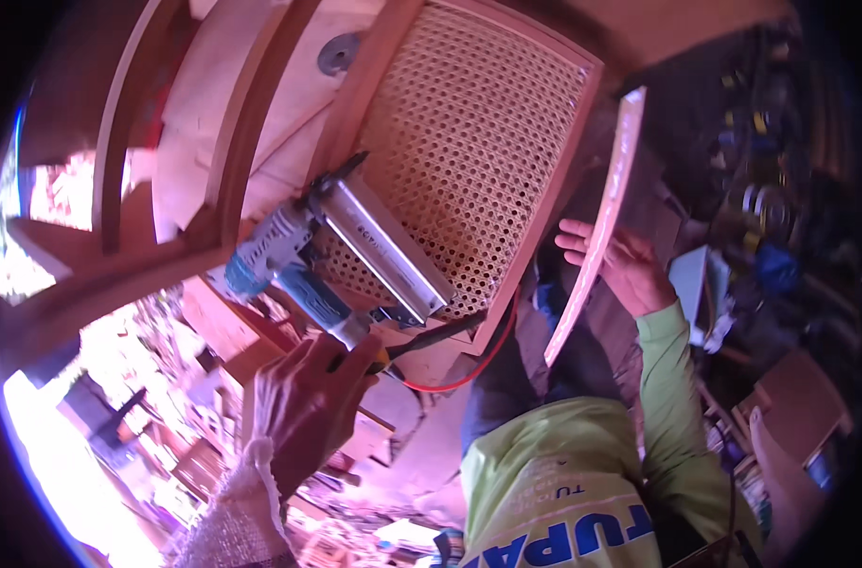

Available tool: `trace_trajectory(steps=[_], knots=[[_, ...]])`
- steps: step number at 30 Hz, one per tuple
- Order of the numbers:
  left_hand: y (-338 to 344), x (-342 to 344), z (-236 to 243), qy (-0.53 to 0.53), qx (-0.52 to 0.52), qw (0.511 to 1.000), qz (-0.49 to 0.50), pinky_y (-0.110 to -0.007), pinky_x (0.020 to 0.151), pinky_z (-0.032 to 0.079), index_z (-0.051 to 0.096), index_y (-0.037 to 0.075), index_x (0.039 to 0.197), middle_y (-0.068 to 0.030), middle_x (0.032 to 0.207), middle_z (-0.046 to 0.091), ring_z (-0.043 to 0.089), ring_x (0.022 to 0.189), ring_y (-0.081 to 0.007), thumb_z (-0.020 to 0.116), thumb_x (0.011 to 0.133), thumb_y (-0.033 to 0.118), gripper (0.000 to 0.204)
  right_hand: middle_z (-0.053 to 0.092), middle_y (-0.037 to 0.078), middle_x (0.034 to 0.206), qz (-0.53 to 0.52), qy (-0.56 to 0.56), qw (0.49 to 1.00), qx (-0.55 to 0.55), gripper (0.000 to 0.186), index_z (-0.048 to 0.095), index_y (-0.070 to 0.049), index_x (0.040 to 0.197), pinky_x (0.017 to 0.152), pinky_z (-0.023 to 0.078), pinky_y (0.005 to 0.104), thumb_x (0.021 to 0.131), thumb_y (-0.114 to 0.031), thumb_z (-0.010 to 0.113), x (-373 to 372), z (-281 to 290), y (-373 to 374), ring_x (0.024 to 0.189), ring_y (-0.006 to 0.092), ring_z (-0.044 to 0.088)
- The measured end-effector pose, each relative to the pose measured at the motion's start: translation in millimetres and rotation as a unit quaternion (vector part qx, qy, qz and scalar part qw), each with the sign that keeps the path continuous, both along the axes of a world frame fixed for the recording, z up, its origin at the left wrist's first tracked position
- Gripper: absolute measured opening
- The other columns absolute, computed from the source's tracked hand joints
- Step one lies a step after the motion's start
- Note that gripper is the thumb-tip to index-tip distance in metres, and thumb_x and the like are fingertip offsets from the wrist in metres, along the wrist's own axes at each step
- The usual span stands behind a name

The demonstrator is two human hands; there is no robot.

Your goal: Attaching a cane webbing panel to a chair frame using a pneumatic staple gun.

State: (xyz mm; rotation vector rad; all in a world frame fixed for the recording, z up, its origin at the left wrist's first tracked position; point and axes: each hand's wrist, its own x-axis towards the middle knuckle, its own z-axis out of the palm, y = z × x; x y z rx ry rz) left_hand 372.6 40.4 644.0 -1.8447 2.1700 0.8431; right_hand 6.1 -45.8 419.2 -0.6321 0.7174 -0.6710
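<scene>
Fingers: those of the person's own left hand are curled tight round the grip of a pneumatic nail gun; a knitted cuff covers the wrist.
Right hand: not in view.
Nail gun: teal and grey body with a long silver magazine, lying aslant across the lower left corner of a cane panel, its nose up against the left rail of the wooden frame.
Hose: a red air line and a black lead run from the gun's handle, curving under the frame's lower corner.
Cane panel: pale open-weave webbing set in the reddish wooden frame, tilted, its top right corner toward the upper edge of the view.
Other person: someone in a yellow-green long-sleeved shirt stands just beside the frame's right rail; that person's hand holds a thin pale wooden strip upright, fingers spread along it, near the frame; whether they touch I cannot tell.
Chair parts: curved wooden rails at the upper left.
Surroundings: blurred workshop clutter below and right.
</scene>
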Motion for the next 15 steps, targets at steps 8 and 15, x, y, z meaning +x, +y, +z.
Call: trace_trajectory(steps=[8, 15], knots=[[-53, 7, -31, 0.01, -0.027, 0.988, -0.154, -0.041, 0.055, 0.052, 0.065, 0.008, 0.111, -0.0075, 0.082, 0.07, 0.068, 0.067, -0.0285, 0.081, 0.084, 0.01, 0.032, 0.061, 0.022, 0.144, -0.022, -0.002, 0.999, 0.025, 0.033, 0.063, 0.0, 0.134, 0.112, 0.049, 0.0468, 0.105, -0.017, 0.061, 15, -2, 24, 0.131, 0.0386, 0.062], [-68, -2, -46, 0.009, 0.005, 0.982, -0.188, -0.043, 0.055, 0.052, 0.063, 0.007, 0.104, -0.0086, 0.082, 0.068, 0.068, 0.067, -0.0311, 0.082, 0.082, 0.011, 0.03, 0.059, 0.023, 0.147, -0.035, -0.006, 0.999, 0.033, 0.036, 0.063, 0.001, 0.135, 0.113, 0.047, 0.0489, 0.103, -0.016, 0.063, 23, 0, 40, 0.134, 0.0423, 0.059]])
